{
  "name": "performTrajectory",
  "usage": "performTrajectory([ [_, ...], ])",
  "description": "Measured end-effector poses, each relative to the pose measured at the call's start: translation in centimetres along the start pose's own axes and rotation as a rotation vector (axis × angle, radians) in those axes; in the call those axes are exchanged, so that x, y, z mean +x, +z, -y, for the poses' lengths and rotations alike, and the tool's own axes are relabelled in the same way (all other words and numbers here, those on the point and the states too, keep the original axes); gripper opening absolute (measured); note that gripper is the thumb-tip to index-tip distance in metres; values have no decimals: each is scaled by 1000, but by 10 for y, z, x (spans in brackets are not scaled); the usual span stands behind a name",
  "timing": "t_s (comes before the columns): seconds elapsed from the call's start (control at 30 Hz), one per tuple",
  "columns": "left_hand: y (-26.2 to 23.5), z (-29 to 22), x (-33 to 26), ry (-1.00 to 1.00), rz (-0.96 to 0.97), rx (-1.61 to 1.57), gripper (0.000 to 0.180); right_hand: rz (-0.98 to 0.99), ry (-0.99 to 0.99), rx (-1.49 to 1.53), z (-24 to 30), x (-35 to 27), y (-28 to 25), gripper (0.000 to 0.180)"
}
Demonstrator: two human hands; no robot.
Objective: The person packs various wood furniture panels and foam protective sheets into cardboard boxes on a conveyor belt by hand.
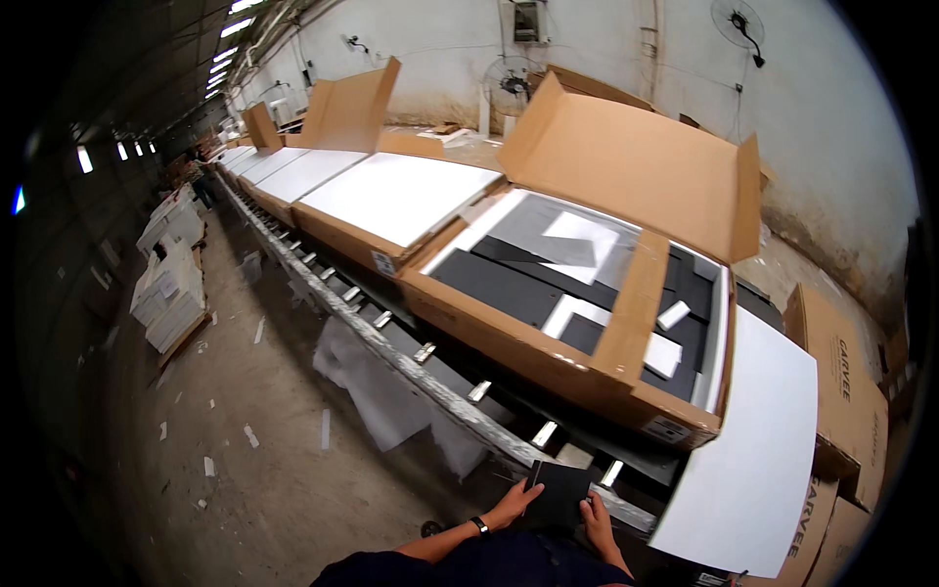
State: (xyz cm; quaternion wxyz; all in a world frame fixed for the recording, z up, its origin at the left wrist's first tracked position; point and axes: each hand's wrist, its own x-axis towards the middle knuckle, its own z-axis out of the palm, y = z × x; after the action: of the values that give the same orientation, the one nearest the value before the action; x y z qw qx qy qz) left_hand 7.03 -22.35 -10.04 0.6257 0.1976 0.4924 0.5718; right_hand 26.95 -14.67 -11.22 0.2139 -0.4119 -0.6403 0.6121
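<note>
Close to my body at the conveyor's near rail, a small flat black panel (pixel 559 494) is gripped between both hands. My left hand (pixel 515 503) has its fingers at the panel's left edge, and my right hand (pixel 595 517) pinches the right edge. Beyond it, an open cardboard box (pixel 518 328) rests on the rollers with its lid flap raised at the back. Dark panels (pixel 499 286) lie inside it among white foam pieces (pixel 661 354), with a cardboard strip (pixel 641 303) across them.
The roller conveyor (pixel 381 357) runs to the far left, carrying more boxes topped with white sheets (pixel 401 196). A large white sheet (pixel 753 440) leans at my right beside stacked cartons (pixel 831 382). Stacked panels (pixel 171 293) stand on a pallet at left; scraps litter the floor.
</note>
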Motion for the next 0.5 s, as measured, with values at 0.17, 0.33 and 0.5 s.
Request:
performTrajectory([
  [0.17, -134, 20, -69, 221, -405, 31, 51, 307, 39, -302, 101, 20, 125, 48],
  [0.33, -266, -37, -205, 168, -668, -44, 47, 547, -333, -367, 132, 86, 272, 53],
  [0.5, -378, -31, -303, 276, -948, -90, 44, 531, -380, -317, 191, 137, 387, 46],
])
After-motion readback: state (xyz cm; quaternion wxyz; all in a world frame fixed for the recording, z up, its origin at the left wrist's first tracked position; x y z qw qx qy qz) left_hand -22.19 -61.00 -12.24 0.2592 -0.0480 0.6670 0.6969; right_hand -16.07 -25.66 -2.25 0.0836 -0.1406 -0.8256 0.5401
